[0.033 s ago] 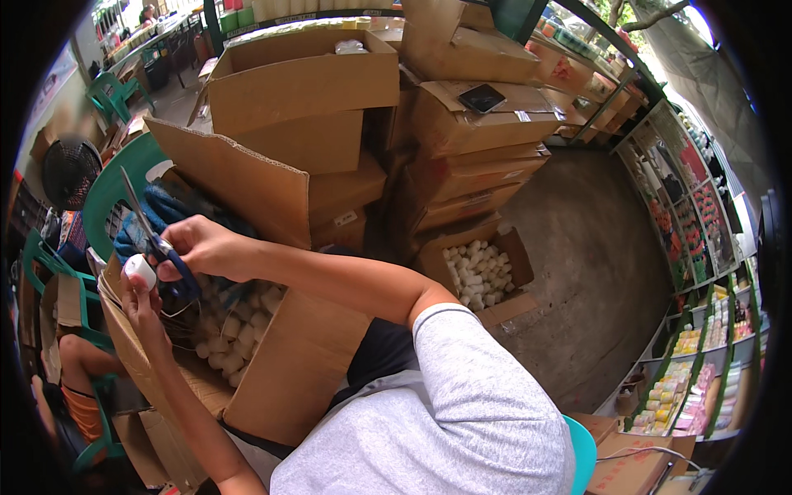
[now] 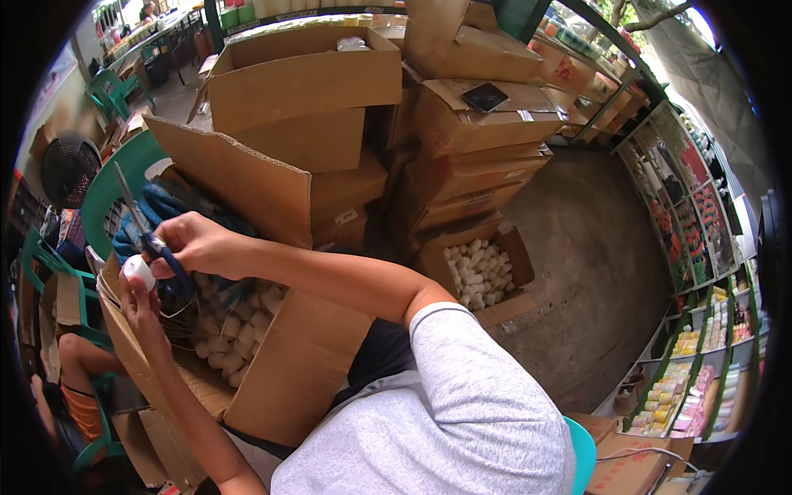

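My left hand point(image 2: 142, 312) is closed around a small white candle point(image 2: 139, 270), holding it upright over the near edge of an open cardboard box point(image 2: 297, 355). Scissors point(image 2: 137, 210) with blue handles are in my right hand point(image 2: 198, 243), fingers through the loops. Their blades point up and away, just beyond the candle, and look nearly closed. Below my hands, many more white candles point(image 2: 235, 334) lie in the box, with some loose white wicks among them. Blue cloth point(image 2: 157, 206) sits behind the scissors.
A second open box point(image 2: 518, 256) on the floor holds more white candles. Stacked cartons point(image 2: 305, 91) rise ahead, with a phone point(image 2: 485, 97) on one stack. At left are green chairs point(image 2: 99, 198), a black fan point(image 2: 70, 171) and another person's leg point(image 2: 82, 363). Shelves point(image 2: 701, 363) line the right.
My right hand and the scissors have risen slightly, up and to the left. My left hand and the candle stay almost in place.
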The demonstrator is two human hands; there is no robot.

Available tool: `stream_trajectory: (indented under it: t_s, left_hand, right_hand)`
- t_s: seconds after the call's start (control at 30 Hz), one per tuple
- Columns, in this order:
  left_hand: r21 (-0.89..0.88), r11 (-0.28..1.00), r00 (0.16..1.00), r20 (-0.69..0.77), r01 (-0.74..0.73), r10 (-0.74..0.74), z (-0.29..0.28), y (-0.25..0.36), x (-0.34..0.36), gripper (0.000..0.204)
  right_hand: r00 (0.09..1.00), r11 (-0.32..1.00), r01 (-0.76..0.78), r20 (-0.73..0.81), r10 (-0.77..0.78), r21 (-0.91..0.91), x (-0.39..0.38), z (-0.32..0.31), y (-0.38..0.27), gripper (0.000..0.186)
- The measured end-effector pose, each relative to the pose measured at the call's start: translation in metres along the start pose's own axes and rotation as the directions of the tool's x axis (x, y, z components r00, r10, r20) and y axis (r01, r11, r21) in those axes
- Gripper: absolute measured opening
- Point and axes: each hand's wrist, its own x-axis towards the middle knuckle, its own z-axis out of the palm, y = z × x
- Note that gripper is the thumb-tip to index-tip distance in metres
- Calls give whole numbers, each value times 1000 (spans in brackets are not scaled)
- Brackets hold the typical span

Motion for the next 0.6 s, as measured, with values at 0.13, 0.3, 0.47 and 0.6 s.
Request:
stream_trajectory:
  t_s: [0.13,0.3,0.47,0.6]
  left_hand:
    - [98,995,997,-61,-30,36,21,34,-19,52]
    - [254,966,994,-78,-54,77,9,31,-18,56]
    - [469,882,999,1,-44,49,2,26,-13,61]
    - [525,851,999,37,-27,9,11,37,-26,64]
  right_hand:
    - [996,999,34,-78,-37,-41,30,-3,0,29]
    - [963,990,128,-233,-136,-50,49,-17,28,30]
    - [918,981,172,-346,-192,-87,50,-31,51,26]
    - [923,979,155,-334,-191,-130,34,-22,27,20]
